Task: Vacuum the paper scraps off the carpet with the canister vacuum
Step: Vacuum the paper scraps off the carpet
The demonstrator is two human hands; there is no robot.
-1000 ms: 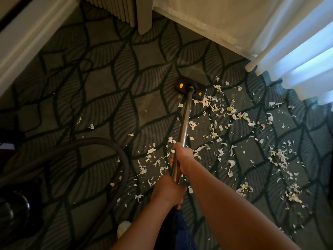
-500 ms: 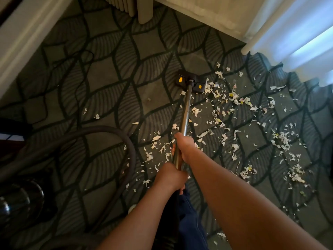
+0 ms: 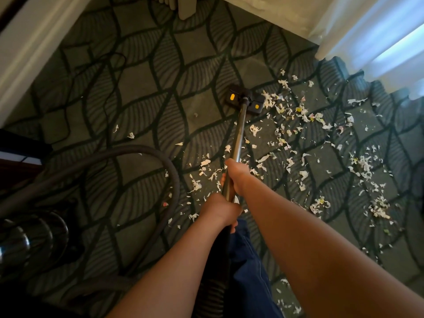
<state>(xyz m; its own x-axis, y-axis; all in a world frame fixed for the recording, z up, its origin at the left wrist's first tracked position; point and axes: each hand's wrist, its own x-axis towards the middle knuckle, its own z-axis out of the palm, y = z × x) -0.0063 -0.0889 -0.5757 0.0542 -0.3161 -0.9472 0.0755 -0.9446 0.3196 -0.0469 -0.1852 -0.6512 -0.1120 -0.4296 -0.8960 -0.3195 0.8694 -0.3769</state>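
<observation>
Vacuuming looks early: left hand (image 3: 220,210) and right hand (image 3: 237,175) both curl round the wand (image 3: 239,134), right one further down. Floor head (image 3: 244,102) sits on the carpet (image 3: 137,88), touching the left edge of the paper scraps (image 3: 298,115). Next move likely calls for strokes rightward. Canister (image 3: 27,244) is dark and cropped; fingers mostly hidden.

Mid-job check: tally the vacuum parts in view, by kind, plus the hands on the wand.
Floor head: 1
Wand: 1
Hose: 1
Canister: 1
Hands gripping the wand: 2 (left hand, right hand)
Total: 6
</observation>
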